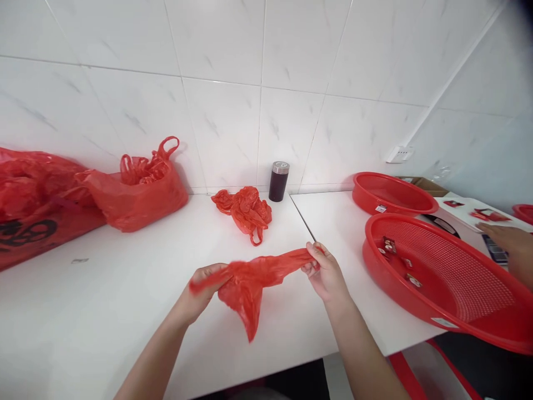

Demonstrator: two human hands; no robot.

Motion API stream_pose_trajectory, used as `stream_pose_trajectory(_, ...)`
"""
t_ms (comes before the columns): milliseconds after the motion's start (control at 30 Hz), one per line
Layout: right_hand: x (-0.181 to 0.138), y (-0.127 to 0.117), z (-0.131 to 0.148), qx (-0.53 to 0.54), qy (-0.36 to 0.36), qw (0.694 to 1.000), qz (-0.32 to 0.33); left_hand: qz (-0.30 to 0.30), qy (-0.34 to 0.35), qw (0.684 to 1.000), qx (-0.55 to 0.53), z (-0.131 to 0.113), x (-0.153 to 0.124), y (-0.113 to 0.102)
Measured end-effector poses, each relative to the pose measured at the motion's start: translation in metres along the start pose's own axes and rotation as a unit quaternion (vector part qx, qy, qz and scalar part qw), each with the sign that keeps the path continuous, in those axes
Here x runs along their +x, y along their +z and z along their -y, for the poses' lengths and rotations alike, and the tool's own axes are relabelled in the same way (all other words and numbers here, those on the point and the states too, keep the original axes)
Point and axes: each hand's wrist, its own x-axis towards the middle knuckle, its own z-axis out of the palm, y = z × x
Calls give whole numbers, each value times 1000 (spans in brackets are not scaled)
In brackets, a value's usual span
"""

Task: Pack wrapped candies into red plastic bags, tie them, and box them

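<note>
A thin red plastic bag (250,283) is stretched sideways above the white table, one loose corner hanging down in the middle. My left hand (200,291) pinches its left end between thumb and fingers. At the right end, my right hand (325,270) is closed on the gathered plastic. Behind it on the table lies a crumpled heap of red plastic (250,208) with a handle loop toward me.
A dark tumbler (278,182) stands by the tiled wall. Filled red bags (137,200) sit at the left. On the right are a red basket (400,191) and a larger one (375,261) with small packets inside. Another person's hand (506,244) reaches over a scale at far right.
</note>
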Motion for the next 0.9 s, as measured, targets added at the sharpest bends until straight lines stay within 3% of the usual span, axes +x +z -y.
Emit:
stream_pose_trajectory(200, 0, 10, 6, 93, 2, 994, -52, -66, -29, 997, -25, 14, -7, -10)
stream_pose_trajectory(300, 1, 6, 9, 86, -10, 993, -79, -162, 7, 987, 17, 24, -5, -19)
stream_pose_trajectory(433, -7, -4, 17, 50, -62, 996, -50, -361, 60, 928, 70, 15, -13, -28)
stream_pose_trajectory(500, -18, -1, 17, -8, -80, 997, 0, -424, 147, 880, 153, -2, -20, -16)
stream_pose_trajectory(567, -31, 8, 12, -89, -92, 990, 53, -386, 293, 827, 285, -19, -24, 8)
stream_pose_trajectory(633, -43, 21, 7, -157, -110, 977, 95, -235, 392, 790, 409, -30, -23, 37)
stream_pose_trajectory(700, -50, 29, 4, -197, -137, 965, 107, -94, 404, 770, 484, -32, -18, 58)
stream_pose_trajectory(733, -51, 29, 4, -208, -155, 961, 90, -53, 395, 765, 506, -29, -16, 63)
stream_pose_trajectory(800, -47, 22, 9, -229, -202, 952, 14, -22, 392, 752, 530, -23, -15, 62)
stream_pose_trajectory(900, -34, -4, 24, -280, -248, 924, -83, -29, 447, 710, 544, -20, -21, 42)
